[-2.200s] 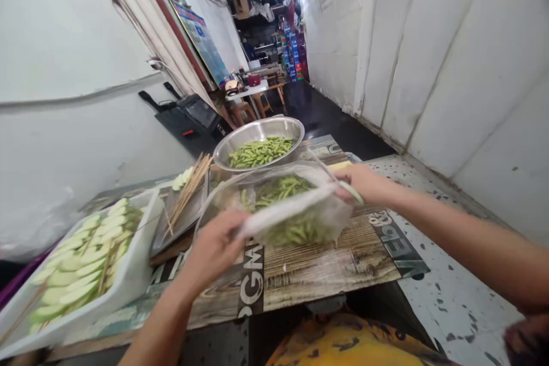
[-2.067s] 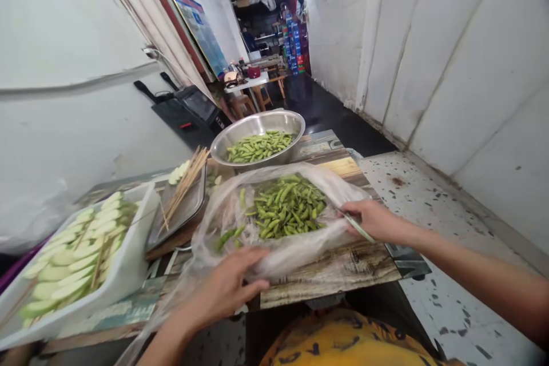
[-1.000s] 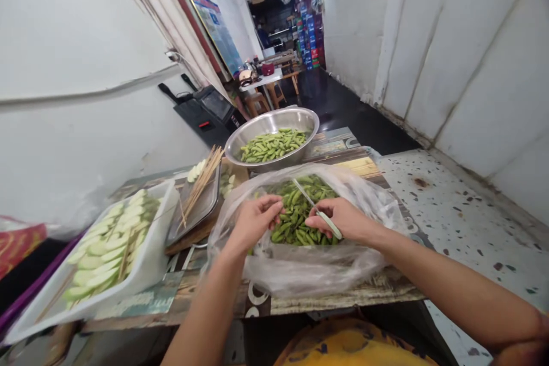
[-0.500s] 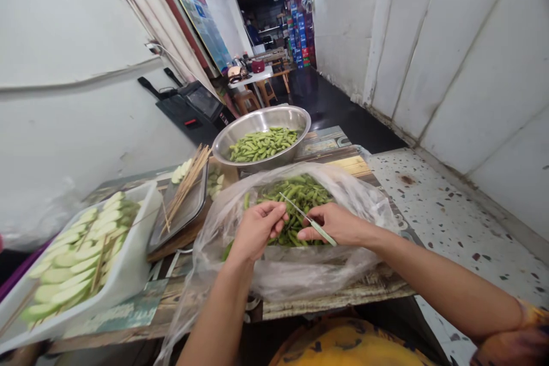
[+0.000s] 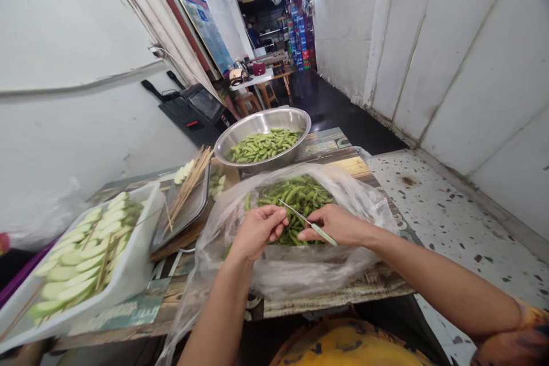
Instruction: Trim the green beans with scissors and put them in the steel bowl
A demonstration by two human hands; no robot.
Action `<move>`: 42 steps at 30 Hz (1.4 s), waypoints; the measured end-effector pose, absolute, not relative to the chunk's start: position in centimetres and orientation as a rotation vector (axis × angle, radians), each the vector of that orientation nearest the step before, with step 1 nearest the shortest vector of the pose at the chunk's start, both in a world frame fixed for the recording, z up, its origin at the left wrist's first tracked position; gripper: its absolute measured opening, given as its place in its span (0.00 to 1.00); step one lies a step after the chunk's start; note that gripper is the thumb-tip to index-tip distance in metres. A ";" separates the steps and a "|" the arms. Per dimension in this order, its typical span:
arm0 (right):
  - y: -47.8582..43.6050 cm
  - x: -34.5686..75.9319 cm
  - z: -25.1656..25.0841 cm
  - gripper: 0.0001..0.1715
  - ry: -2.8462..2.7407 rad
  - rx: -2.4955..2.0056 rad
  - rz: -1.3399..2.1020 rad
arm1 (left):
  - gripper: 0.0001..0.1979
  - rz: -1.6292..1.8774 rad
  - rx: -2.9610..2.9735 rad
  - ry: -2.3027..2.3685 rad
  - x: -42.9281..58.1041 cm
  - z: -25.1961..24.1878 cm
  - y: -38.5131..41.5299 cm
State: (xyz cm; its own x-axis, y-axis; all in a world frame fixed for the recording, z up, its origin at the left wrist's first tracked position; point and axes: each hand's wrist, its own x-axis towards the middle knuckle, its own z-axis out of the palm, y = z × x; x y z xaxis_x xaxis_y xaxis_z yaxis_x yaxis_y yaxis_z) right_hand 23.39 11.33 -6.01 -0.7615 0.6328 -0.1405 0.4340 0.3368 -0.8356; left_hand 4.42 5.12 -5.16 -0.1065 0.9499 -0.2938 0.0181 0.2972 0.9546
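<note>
Left hand (image 5: pixel 259 230): curled; from here I cannot tell whether it grips anything. Right hand (image 5: pixel 338 225): gripping the slim knife (image 5: pixel 323 234) by its handle. Edamame pods (image 5: pixel 302 190), inside the plastic bag (image 5: pixel 374 197) on the surface (image 5: pixel 322 136): probably light, firm; pinch mid-length. Beyond: steel basin (image 5: pixel 297 118).

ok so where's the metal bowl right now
In the head view, the metal bowl sits near the middle, toward the far edge of the table, just beyond the plastic bag and right of the metal tray.
</note>
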 end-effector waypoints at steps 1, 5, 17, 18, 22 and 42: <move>11.3 23.4 -6.0 0.26 -2.392 -0.982 1.396 | 0.16 1.030 0.952 1.430 4.3 -5.3 5.1; 11.3 23.4 -6.2 0.26 -2.358 -0.999 1.516 | 0.16 1.017 0.915 1.413 4.0 -5.6 5.1; 11.9 23.3 -6.5 0.27 -2.154 -0.950 1.691 | 0.11 1.376 0.603 1.185 4.4 -5.3 5.1; 11.8 23.3 -6.3 0.27 -2.144 -0.944 1.716 | 0.11 1.433 0.600 1.173 4.6 -5.3 5.2; 11.4 23.4 -5.4 0.28 -2.094 -0.953 1.845 | 0.11 1.566 0.505 1.143 5.1 -5.3 5.6; 11.2 23.2 -6.1 0.28 -2.227 -0.875 1.700 | 0.12 1.449 0.576 1.257 7.0 -5.6 5.1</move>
